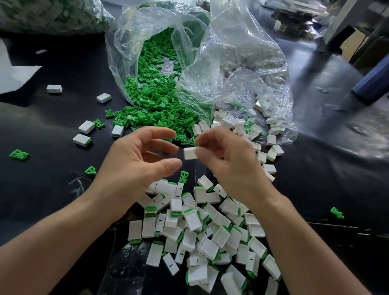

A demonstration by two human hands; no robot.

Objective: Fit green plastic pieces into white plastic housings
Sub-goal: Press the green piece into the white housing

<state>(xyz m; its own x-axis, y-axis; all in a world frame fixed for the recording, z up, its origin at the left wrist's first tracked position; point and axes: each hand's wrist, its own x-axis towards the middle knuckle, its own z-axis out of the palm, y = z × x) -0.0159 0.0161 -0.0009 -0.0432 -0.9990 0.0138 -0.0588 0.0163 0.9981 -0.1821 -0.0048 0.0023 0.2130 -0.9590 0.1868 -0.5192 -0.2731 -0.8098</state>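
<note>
White plastic housing sits pinched in the right hand, held in the air above the black counter, and the left hand is right beside it, grip wide, fingers curled around nothing! Below the wrists, towards the counter's near edge, lies a heap of fitted housings showing green ends. Beyond the hands, loose green pieces spill from a clear bag, with bare white housings to their right.
</note>
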